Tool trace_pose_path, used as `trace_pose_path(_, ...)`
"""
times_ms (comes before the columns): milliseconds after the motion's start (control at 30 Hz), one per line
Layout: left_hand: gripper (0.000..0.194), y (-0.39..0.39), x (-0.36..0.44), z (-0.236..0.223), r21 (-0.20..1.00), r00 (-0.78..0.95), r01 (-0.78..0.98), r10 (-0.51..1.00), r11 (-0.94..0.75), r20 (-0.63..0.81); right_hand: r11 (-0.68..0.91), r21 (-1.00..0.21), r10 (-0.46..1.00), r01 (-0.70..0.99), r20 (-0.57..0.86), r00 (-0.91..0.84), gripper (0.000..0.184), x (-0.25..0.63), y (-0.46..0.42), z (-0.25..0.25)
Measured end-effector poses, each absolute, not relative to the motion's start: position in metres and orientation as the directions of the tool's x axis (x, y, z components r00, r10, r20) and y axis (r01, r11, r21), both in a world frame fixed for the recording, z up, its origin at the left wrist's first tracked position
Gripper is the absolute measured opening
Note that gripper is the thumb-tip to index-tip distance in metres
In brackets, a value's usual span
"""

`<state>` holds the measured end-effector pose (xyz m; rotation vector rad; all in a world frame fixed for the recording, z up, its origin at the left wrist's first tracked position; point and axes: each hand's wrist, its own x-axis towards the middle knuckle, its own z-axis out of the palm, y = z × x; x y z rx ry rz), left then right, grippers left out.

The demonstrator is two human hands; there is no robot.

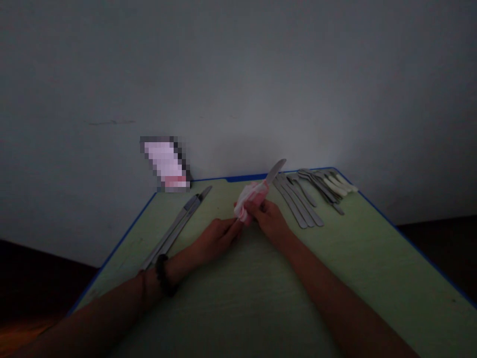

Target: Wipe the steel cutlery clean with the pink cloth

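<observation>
Now the right hand [272, 222] pinches a pink-and-white cloth [249, 196] wrapped around a knife [276, 170], blade jutting out over the green table [253, 303] near the cutlery [297, 203], while the left hand [215, 238] grips its lower end.

Dim light in here, and a plain grey wall [238, 74] fills the back, a faint scuff [112, 122] streaking its left! Below it, a pale green worktop [238, 308], blue edging [248, 177], dark floor [439, 248] on both sides.
</observation>
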<state>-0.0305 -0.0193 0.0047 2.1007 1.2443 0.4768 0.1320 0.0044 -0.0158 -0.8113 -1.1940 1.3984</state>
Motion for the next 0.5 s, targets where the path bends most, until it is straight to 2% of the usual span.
trace_pose_path(167, 0.043, -0.024, -0.032, 0.006, 0.632, 0.59, 0.631, 0.807, -0.449, -0.016, 0.091, -0.902, 0.995, -0.423, 0.094, 0.013, 0.038, 0.145, 0.016, -0.02)
trace_pose_path(300, 0.041, -0.026, -0.034, 0.009, 0.674, 0.648, 0.567, 0.762, -0.473, -0.01, 0.17, -0.885, 0.978, -0.434, 0.099, 0.182, 0.04, 0.159, 0.022, -0.017)
trace_pose_path(433, 0.034, -0.025, -0.035, 0.01, 0.707, 0.616, 0.545, 0.787, -0.451, 0.027, 0.174, -0.836, 0.984, -0.521, 0.129, 0.122, 0.038, 0.154, 0.018, -0.013)
trace_pose_path(500, 0.032, -0.023, -0.036, 0.009, 0.697, 0.587, 0.561, 0.808, -0.447, 0.046, 0.166, -0.859, 0.986, -0.484, 0.153, 0.067, 0.039, 0.144, 0.012, -0.012)
